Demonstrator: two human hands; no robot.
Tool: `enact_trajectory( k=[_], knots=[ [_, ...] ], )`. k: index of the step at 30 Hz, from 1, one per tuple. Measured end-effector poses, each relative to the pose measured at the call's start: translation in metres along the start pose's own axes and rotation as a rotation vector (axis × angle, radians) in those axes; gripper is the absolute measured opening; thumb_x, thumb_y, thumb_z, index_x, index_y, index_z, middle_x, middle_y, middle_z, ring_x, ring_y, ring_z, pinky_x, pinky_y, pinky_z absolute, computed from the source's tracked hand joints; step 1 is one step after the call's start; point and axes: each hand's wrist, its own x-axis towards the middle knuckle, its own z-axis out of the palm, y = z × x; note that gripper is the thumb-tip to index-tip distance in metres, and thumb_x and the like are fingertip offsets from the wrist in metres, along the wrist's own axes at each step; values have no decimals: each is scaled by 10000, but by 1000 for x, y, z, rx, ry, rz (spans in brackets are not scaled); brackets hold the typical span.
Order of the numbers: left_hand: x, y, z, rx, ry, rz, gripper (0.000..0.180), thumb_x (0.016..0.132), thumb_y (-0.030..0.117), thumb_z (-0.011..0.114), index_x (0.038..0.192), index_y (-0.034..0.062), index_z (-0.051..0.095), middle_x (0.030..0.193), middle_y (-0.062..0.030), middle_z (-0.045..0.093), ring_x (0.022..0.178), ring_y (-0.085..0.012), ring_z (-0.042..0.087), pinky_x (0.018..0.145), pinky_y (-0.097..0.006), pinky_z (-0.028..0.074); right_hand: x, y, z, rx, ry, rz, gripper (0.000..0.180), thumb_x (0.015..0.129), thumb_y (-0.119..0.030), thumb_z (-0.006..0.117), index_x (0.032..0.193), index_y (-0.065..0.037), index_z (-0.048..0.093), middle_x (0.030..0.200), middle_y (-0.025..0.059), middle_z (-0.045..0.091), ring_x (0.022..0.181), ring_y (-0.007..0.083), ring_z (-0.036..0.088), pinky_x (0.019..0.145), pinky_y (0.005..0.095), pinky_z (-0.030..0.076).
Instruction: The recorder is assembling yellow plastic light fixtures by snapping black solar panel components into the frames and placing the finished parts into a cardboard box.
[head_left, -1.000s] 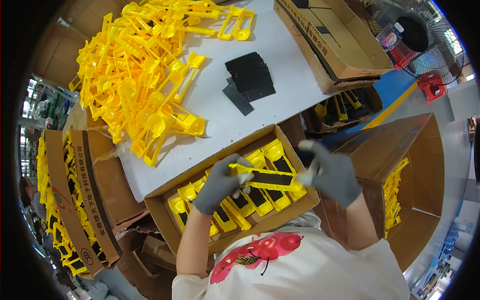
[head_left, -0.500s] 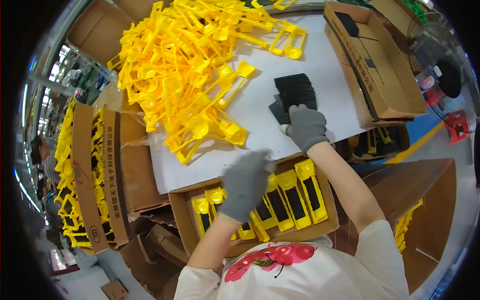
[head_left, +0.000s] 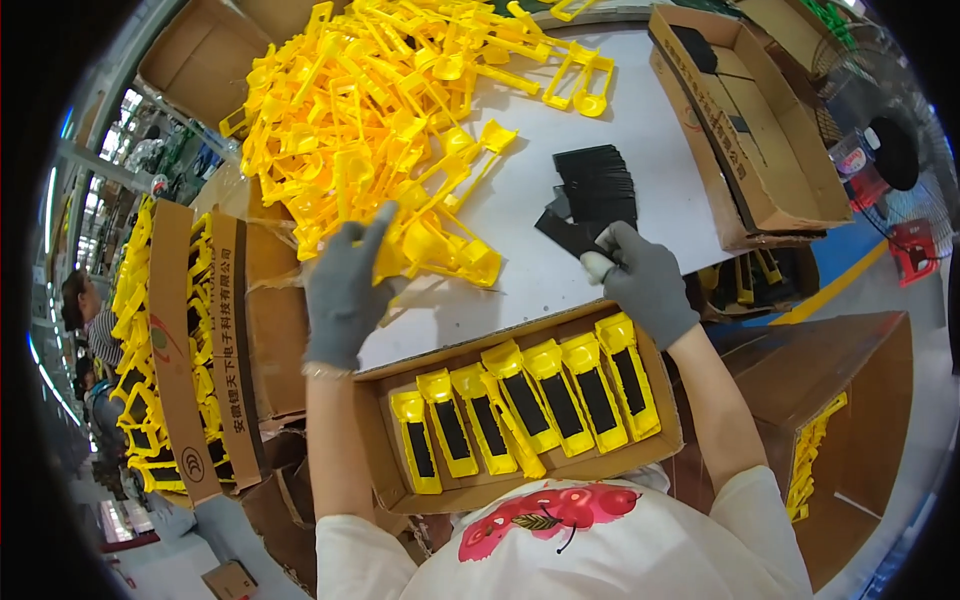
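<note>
My left hand (head_left: 345, 295), in a grey glove, is at the front edge of a heap of yellow plastic frames (head_left: 350, 120). Its fingers are apart, and the nearest frame is partly hidden behind them. On the white tabletop, my gloved right hand (head_left: 650, 280) pinches the end of a thin black plate (head_left: 568, 236) between thumb and fingers. That plate lies against a fanned stack of black plates (head_left: 597, 185). Closest to me, an open cardboard box (head_left: 520, 335) holds a row of yellow frames (head_left: 540, 385) with black plates in them.
A long shallow cardboard box (head_left: 745, 150) lies at the right of the table. At the left stands a carton (head_left: 175, 350) filled with yellow frames. Another open carton (head_left: 860, 400) is at the lower right, with a fan (head_left: 870, 120) farther back.
My left hand has moved left and away from me, from over the near box to the heap. My right hand has come slightly nearer and right, shifting a black plate out from the stack.
</note>
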Motion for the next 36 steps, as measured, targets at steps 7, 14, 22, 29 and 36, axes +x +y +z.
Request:
enact_trajectory(
  k=[7,14,22,29,36],
  knots=[
    [-46,2,-79,-54,384,-159,218,818,-33,638,1026,29,621,930,-54,606,799,-139,608,622,-234,492,-59,-26,-28,507,-213,314,178,885,-154,668,959,-6,603,704,24,629,638,48,570,593,210,456],
    [-87,93,-6,-1440,44,-788,381,877,71,599,1249,0,561,1028,-128,668,881,-214,680,713,-299,584,-92,-38,-34,562,-216,167,167,887,-146,645,990,-14,642,698,18,619,611,35,529,570,209,442],
    [-107,126,24,-1793,-269,-928,306,881,39,613,1174,-47,607,1002,-135,672,884,-192,669,753,-321,585,-94,-50,-33,437,-331,309,169,897,-167,631,979,-20,649,688,48,649,570,69,583,545,225,464],
    [-107,134,24,-1817,-338,-944,299,877,-13,595,1169,-72,593,978,-174,666,818,-264,697,706,-340,605,-92,-47,-31,36,-242,66,199,868,-197,666,935,-10,653,722,156,668,617,231,665,558,317,495],
    [-108,137,29,-1764,-339,-971,302,851,-59,605,1153,-61,616,961,-172,666,791,-260,695,672,-335,608,-86,-46,-32,-122,-242,-61,206,846,-210,694,905,-17,656,661,158,640,572,276,642,524,328,478]
  ],
)
